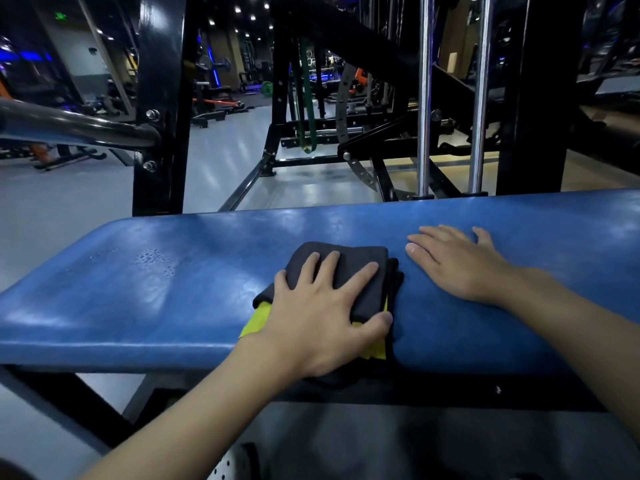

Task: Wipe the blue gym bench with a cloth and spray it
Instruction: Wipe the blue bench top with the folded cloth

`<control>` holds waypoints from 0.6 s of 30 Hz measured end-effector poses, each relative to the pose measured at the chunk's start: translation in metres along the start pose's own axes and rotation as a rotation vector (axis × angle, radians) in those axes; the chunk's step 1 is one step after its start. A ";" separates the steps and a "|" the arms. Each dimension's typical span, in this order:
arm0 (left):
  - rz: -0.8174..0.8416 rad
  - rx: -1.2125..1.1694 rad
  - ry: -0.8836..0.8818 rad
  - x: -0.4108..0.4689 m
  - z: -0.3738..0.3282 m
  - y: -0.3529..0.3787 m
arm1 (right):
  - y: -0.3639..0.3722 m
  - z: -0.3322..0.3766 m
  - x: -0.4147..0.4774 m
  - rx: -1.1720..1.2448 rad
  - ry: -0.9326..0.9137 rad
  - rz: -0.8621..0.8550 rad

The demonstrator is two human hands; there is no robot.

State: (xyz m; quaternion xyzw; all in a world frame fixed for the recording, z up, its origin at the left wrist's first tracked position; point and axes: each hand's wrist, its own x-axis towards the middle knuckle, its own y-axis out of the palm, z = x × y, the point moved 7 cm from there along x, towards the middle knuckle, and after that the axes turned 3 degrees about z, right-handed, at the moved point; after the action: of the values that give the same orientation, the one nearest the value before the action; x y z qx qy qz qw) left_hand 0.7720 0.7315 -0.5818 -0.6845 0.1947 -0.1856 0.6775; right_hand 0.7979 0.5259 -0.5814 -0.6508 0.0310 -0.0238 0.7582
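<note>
The blue gym bench (pixel 145 299) runs across the view from left to right. A folded dark grey cloth (pixel 349 268) with a yellow underside lies on its middle, hanging a little over the near edge. My left hand (pixel 318 313) presses flat on the cloth with fingers spread and the thumb at its right side. My right hand (pixel 457 261) rests flat on the bare bench just right of the cloth. Small droplets sit on the bench surface left of the cloth. No spray bottle is in view.
A black steel frame upright (pixel 159 109) and a dark rounded bar (pixel 76 126) stand behind the bench at left. Chrome guide rods (pixel 424 98) and more black machine frames rise behind it at right. Grey gym floor (pixel 225 150) lies beyond.
</note>
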 end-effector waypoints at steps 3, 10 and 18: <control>-0.014 -0.029 -0.022 0.005 0.000 -0.001 | -0.004 0.009 0.003 0.041 -0.033 -0.037; 0.006 -0.042 -0.039 0.056 0.016 -0.001 | 0.006 0.012 0.018 0.073 -0.021 0.006; 0.021 -0.060 -0.078 0.170 0.052 -0.003 | 0.018 0.010 0.024 -0.019 -0.004 0.031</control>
State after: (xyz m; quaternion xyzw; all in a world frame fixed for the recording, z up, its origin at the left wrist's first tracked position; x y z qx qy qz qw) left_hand 0.9441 0.6876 -0.5813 -0.7092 0.1807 -0.1456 0.6657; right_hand 0.8229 0.5368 -0.5977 -0.6575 0.0396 -0.0105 0.7523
